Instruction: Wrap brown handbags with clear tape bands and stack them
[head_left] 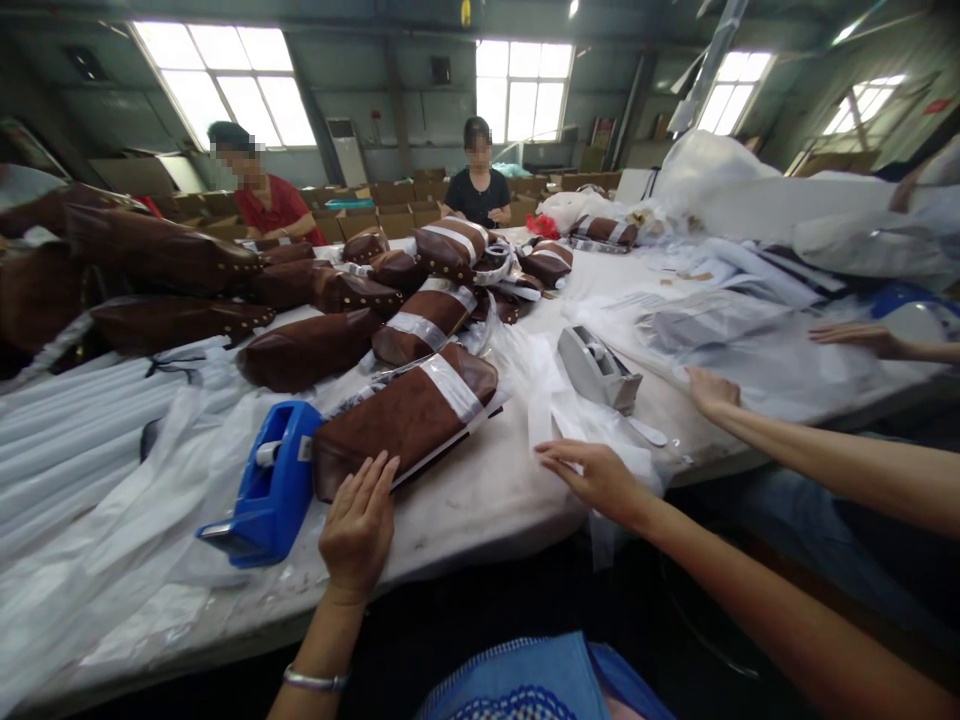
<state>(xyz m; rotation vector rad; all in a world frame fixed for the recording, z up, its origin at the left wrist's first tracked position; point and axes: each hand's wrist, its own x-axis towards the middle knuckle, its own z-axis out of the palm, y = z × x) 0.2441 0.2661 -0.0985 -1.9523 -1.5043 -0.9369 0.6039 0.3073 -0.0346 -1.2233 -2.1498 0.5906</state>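
Note:
My left hand (360, 525) lies flat, fingers stretched out, against the near end of a brown wrapped bundle (405, 415) banded with clear tape. My right hand (596, 478) rests open on thin white plastic film (570, 405) at the table's near edge. A blue tape dispenser (270, 485) stands just left of the bundle. A grey tape dispenser (598, 368) sits beyond my right hand.
Several more brown taped bundles (420, 325) pile up toward the middle and left of the white table (480, 500). White plastic bags (90, 440) cover the left side. Another person's hands (709, 392) reach in from the right over plastic sheets (720, 320). Two people sit at the far side.

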